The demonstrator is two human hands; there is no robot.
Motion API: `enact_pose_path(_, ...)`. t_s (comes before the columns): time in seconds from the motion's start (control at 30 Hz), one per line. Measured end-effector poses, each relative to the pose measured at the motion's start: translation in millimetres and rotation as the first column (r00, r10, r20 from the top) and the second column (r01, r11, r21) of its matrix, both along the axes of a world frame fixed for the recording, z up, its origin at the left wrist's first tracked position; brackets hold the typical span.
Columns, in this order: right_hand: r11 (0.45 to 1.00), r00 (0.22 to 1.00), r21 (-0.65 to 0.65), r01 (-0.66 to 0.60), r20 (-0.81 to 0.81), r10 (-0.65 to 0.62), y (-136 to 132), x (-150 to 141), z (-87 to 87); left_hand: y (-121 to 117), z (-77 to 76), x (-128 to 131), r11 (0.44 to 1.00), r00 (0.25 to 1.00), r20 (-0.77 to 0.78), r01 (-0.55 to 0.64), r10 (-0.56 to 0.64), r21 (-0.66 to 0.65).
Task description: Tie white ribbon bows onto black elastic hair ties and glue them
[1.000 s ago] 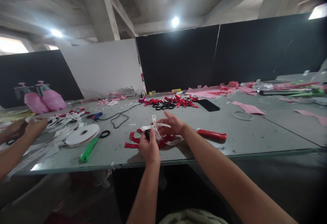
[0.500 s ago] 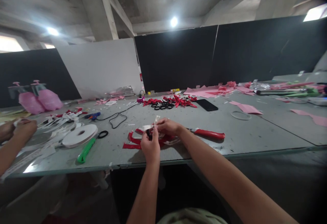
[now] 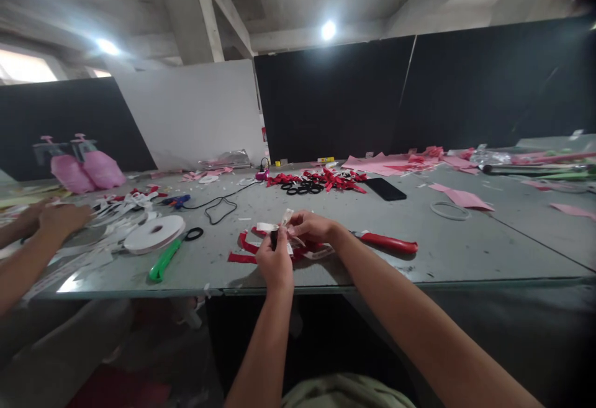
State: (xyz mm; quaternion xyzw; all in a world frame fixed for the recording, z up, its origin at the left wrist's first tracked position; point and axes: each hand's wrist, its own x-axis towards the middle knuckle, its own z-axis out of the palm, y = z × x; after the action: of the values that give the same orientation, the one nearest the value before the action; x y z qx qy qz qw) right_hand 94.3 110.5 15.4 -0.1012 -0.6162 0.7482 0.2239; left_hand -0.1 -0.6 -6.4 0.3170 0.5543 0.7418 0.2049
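Observation:
My left hand [image 3: 275, 259] is closed in a pinch on a white ribbon [image 3: 266, 227], and a bit of something black, perhaps a hair tie, shows between its fingers. Close against it, my right hand [image 3: 313, 226] pinches the same ribbon, whose short end sticks up between the two hands. Cut strips of red ribbon [image 3: 243, 258] lie on the table under and left of my hands, with some white ribbon among them. To the right rests a tool with a red handle [image 3: 390, 243]; its head is partly hidden behind my right wrist.
Left of me are a white ribbon roll [image 3: 156, 234], a green-handled tool [image 3: 164, 262], a black ring [image 3: 194, 233] and a blue glue gun [image 3: 177, 201]. Red bows [image 3: 342, 179] with black hair ties and a phone [image 3: 385, 189] lie ahead. A co-worker's hands [image 3: 60, 218] work at far left.
My hands stay together at the white ribbon; the fingers have shifted slightly, and more pale ribbon shows below the right fingers. The view has turned a little left. The co-worker's hands have moved.

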Motion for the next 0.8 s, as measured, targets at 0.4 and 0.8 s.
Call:
enact_pose_path(0.4, 1.0, 0.999, -0.021, -0.002, -0.033, 0.001, -8, -8, -1.1, 1, 2.8, 0, 0.989, 0.961, 0.241, 0.12, -0.138, 0.088)
enact_pose_path(0.8, 0.942, 0.927, -0.091, 0.322, -0.17, -0.334, 4, -7, -0.7, 0, -1.1, 4, 0.965, 0.958, 0.193, 0.177, -0.214, 0.191)
